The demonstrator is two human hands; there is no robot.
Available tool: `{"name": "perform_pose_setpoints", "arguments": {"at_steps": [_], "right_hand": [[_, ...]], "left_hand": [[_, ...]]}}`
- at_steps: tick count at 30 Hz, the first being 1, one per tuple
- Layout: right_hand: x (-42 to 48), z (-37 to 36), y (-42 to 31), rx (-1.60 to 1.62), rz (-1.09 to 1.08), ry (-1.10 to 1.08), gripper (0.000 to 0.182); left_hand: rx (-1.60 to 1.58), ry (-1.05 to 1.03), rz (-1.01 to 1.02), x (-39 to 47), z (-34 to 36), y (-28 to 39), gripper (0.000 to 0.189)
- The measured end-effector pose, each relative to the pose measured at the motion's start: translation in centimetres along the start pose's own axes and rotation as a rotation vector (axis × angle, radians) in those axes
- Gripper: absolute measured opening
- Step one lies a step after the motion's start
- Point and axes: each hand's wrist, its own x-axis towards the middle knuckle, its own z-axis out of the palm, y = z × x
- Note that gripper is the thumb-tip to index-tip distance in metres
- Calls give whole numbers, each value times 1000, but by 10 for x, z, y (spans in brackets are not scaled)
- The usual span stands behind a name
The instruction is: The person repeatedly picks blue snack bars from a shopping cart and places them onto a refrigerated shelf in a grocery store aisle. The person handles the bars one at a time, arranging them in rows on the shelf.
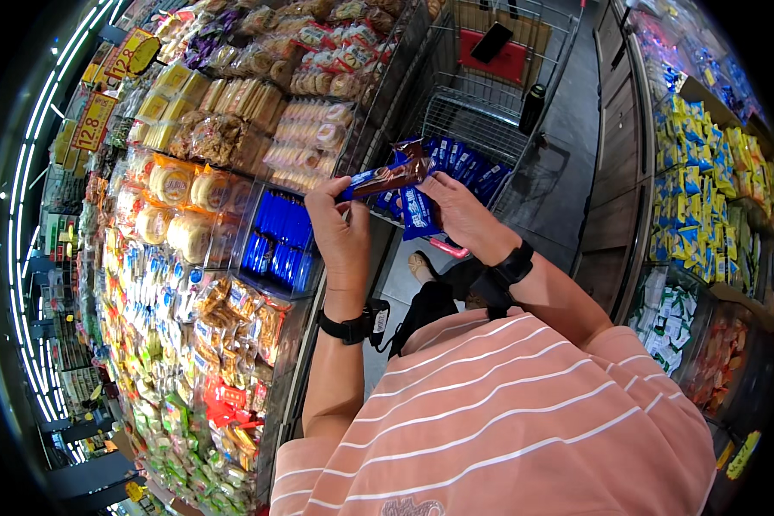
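Both hands hold a blue-and-brown wrapped snack bar level above the near end of a shopping cart. My left hand pinches its left end between thumb and fingers. My right hand grips the other end, along with a blue snack packet that hangs below it and bears writing. Several similar blue packets lie in the wire shopping cart beyond my hands. Left of my left hand, a clear bin holds rows of blue packets.
On the left, a sloping display carries packaged round cakes, wrapped biscuits and yellow price signs. Yellow snack packets fill a wooden-sided display on the right. A phone and a dark can are on the cart. Grey floor lies between.
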Motion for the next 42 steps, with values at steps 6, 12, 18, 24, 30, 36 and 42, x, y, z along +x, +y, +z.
{"name": "perform_pose_setpoints", "arguments": {"at_steps": [6, 12, 18, 24, 30, 36, 42], "right_hand": [[5, 2, 6, -13, -33, 106, 40], [16, -9, 18, -45, -115, 159, 43], [8, -2, 20, -1, -103, 128, 40], [18, -14, 41, -32, -93, 129, 34], [21, -3, 52, -54, -27, 117, 32], [30, 13, 60, 67, 18, -41, 39], [56, 33, 82, 73, 135, -43, 48]], "left_hand": [[334, -6, 119, -14, 16, 17, 26], [361, -123, 21, -26, 33, 27, 37], [407, -171, 171, -37, 39, 40, 47], [106, -202, -89, -31, 28, 26, 35], [-193, -169, -400, -28, 18, -3, 50], [-367, -289, -499, -25, 6, -45, 76], [-332, -420, -472, -16, -28, -60, 74]]}}
